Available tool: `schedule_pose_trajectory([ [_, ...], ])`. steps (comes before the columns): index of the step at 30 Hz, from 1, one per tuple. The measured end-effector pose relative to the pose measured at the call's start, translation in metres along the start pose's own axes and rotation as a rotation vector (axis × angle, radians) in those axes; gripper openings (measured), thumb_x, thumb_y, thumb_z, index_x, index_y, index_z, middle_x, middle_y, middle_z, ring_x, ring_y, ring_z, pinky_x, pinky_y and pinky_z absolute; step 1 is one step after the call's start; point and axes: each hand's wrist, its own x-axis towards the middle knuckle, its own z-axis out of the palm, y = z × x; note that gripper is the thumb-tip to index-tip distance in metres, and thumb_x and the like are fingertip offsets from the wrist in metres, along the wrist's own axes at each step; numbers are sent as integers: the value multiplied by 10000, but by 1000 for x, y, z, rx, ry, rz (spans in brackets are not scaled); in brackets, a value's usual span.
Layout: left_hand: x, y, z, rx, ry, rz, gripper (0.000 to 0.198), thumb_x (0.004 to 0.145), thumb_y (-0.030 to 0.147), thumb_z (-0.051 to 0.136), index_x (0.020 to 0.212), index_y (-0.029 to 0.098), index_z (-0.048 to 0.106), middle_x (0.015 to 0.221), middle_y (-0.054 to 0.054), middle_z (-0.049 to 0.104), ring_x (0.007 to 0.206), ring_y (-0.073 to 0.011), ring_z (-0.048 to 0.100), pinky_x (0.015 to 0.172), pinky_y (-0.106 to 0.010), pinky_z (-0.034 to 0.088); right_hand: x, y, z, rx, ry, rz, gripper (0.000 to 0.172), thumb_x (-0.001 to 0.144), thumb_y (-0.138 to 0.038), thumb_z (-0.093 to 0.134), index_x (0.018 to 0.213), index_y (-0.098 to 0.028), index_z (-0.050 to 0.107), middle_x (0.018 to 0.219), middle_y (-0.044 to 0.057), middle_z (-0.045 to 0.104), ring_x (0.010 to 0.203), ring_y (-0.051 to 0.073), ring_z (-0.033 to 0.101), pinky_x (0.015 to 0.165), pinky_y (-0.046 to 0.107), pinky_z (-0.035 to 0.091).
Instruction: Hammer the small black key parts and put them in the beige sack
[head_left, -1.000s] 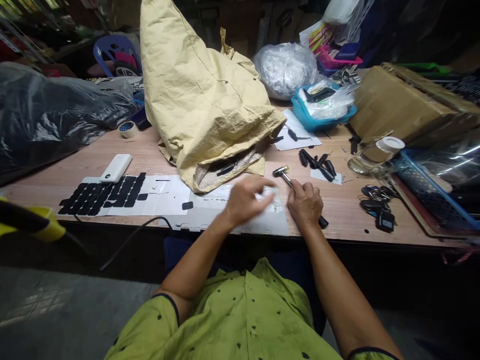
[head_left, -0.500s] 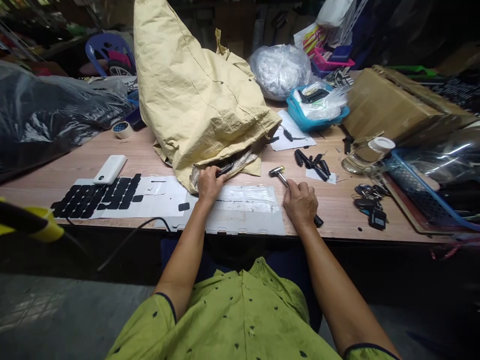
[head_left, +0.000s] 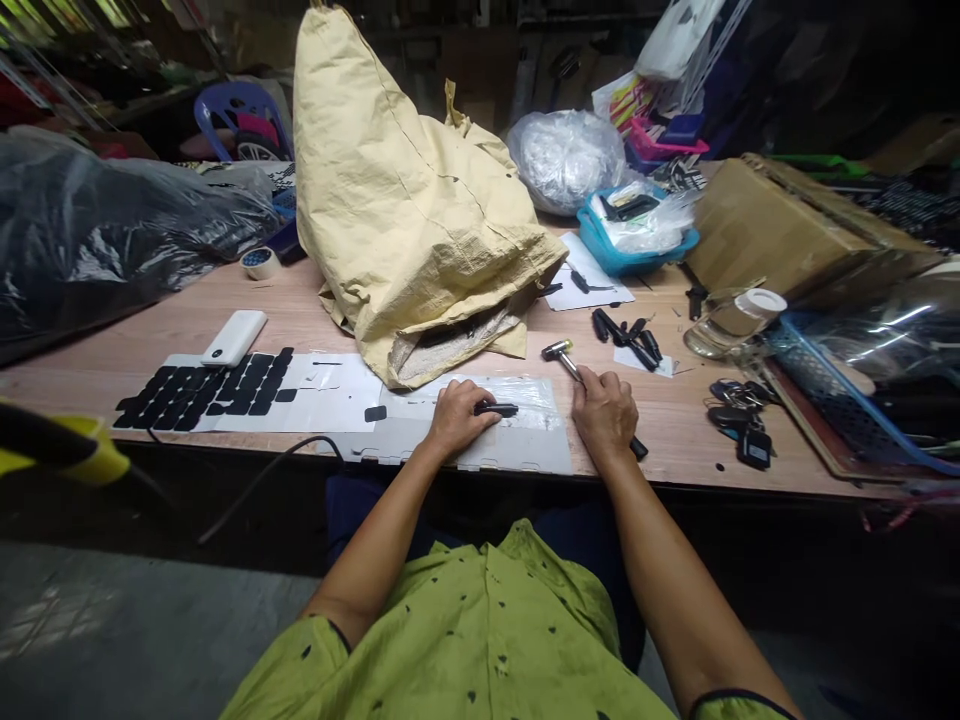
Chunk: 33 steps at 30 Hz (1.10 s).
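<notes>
My left hand (head_left: 459, 420) is closed on one end of a slim black plastic part (head_left: 499, 408); the other end sticks out to the right. Beneath it lies a white board (head_left: 517, 455) partly covered in clear film, at the table's front edge. In my right hand (head_left: 606, 415) is a small hammer (head_left: 559, 352), resting on the table with its head pointing away and left; the black handle end shows behind the palm. A large tan sack (head_left: 420, 200) stands just beyond the board, its mouth facing me with dark pieces inside.
Black adhesive pads (head_left: 217, 388) on white sheets and a white power bank (head_left: 234, 338) lie left. Black plastic parts (head_left: 630, 335), a jar (head_left: 739, 320), keys (head_left: 742, 410) and a blue basket (head_left: 855, 380) are right. Behind stand a teal basket (head_left: 630, 262) and a cardboard box (head_left: 780, 230).
My left hand has drawn back from the sack's mouth to over the white board, bringing the black plastic part with it. My right hand still holds the hammer in place. The view has shifted slightly.
</notes>
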Motion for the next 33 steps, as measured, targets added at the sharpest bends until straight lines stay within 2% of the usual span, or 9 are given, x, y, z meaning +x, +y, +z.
schedule_pose_trajectory([
  [5,4,2,2,-22,-18,-19,146,814,332,780,945,269,774,908,-28,671,975,-241,562,901,-377,440,-4,-2,-18,166,3,40,381,942,-243,490,1250,-240,714,903,96,655,841,235,558,668,323,401],
  [8,5,2,3,-46,-22,-39,145,798,327,791,926,259,777,904,-28,677,979,-239,563,902,-373,440,-23,-13,-36,393,21,2,414,971,-282,449,1322,-262,668,1097,90,716,952,230,643,788,344,507],
  [10,5,3,2,-57,-19,-56,147,790,328,794,917,255,779,905,-29,682,984,-242,565,900,-373,442,-40,-22,-46,555,-42,-95,411,990,-309,435,1333,-272,658,1217,78,715,1074,222,658,899,352,535],
  [13,5,4,2,-77,-23,-63,133,791,324,787,906,256,782,901,-27,690,977,-238,570,894,-369,445,-65,-35,-54,669,-169,-186,410,1002,-311,437,1346,-272,656,1174,69,740,1069,200,681,911,324,552],
  [17,6,4,2,-93,-24,-65,122,791,295,778,908,261,786,911,-21,701,979,-232,575,920,-376,441,-84,-43,-55,660,-234,-212,425,1016,-291,407,1366,-278,647,1087,69,746,989,192,698,865,314,565],
  [22,8,3,5,-89,-13,-68,106,785,296,774,885,265,792,872,-18,688,950,-229,575,899,-375,447,-88,-46,-50,596,-244,-217,438,1014,-276,397,1380,-292,638,918,52,714,852,189,684,794,310,563],
  [27,8,5,4,-96,-14,-79,104,781,293,782,880,265,799,885,-21,690,971,-232,573,907,-370,448,-86,-42,-53,596,-199,-179,436,1019,-288,399,1390,-285,629,1036,75,725,972,200,688,841,311,558],
  [33,7,6,4,-87,-17,-86,112,785,279,786,892,251,797,899,-23,697,983,-233,578,912,-372,449,-88,-37,-50,607,-192,-194,419,1006,-278,416,1348,-279,658,1049,72,739,957,197,697,821,304,558],
])
